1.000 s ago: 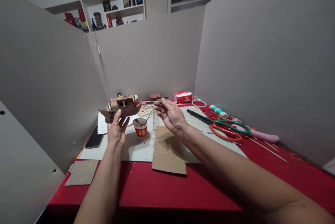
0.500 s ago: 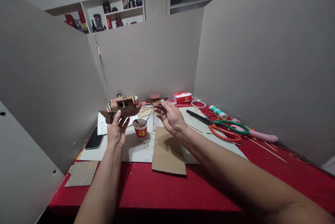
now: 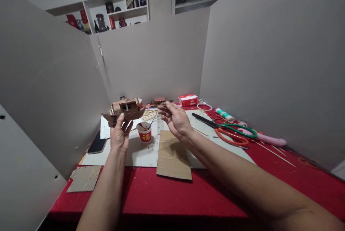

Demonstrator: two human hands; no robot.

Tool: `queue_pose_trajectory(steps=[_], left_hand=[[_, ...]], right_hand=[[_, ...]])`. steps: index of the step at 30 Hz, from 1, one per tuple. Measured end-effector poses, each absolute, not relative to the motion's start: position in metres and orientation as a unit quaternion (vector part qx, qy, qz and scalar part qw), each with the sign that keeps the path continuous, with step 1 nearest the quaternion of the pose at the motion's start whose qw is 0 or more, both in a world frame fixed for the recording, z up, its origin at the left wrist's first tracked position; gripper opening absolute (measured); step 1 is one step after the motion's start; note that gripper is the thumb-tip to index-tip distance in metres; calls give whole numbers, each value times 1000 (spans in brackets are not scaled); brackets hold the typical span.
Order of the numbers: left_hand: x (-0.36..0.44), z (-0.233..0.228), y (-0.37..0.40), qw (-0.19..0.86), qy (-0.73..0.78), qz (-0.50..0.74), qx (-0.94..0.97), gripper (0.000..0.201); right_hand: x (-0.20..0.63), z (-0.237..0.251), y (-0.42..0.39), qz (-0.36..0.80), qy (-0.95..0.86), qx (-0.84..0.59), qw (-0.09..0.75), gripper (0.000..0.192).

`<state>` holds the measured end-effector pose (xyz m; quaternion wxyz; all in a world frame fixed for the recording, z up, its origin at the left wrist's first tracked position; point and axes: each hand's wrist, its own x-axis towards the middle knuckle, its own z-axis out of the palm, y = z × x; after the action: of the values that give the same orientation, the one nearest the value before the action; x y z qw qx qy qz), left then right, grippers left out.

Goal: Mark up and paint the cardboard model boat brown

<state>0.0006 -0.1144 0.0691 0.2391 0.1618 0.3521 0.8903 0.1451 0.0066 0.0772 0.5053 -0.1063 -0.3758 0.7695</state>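
Observation:
A brown model boat (image 3: 128,115) with a cabin is held up on the left by my left hand (image 3: 120,134), thumb on its near side and fingers underneath. My right hand (image 3: 175,118) pinches a thin stick (image 3: 153,105) that points left toward the boat's cabin end. Whether the stick's tip touches the boat I cannot tell. Below and between my hands stands a red and white paper cup (image 3: 145,136) with dark brown liquid on its inner wall and a blue stick (image 3: 152,121) leaning in it.
A cardboard piece (image 3: 174,157) lies in front of the cup. Large scissors (image 3: 234,130) and a glue bottle (image 3: 225,115) are on the right. A phone (image 3: 97,143) and corrugated card (image 3: 84,179) lie left. Behind are a second boat (image 3: 159,100), a red box (image 3: 188,100) and grey partitions.
The stick in my right hand has shifted slightly at the boat's cabin end. My left hand and the boat stay almost where they were.

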Motion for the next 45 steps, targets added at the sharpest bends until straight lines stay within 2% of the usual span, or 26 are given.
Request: queue_pose_trajectory(steps=[19, 45], left_hand=[[1, 68, -115, 240, 342, 893, 168, 31], [-1, 70, -116, 254, 338, 889, 173, 33]], right_hand=[[148, 81, 7, 726, -402, -82, 552, 15], [148, 82, 3, 739, -429, -70, 514, 16]])
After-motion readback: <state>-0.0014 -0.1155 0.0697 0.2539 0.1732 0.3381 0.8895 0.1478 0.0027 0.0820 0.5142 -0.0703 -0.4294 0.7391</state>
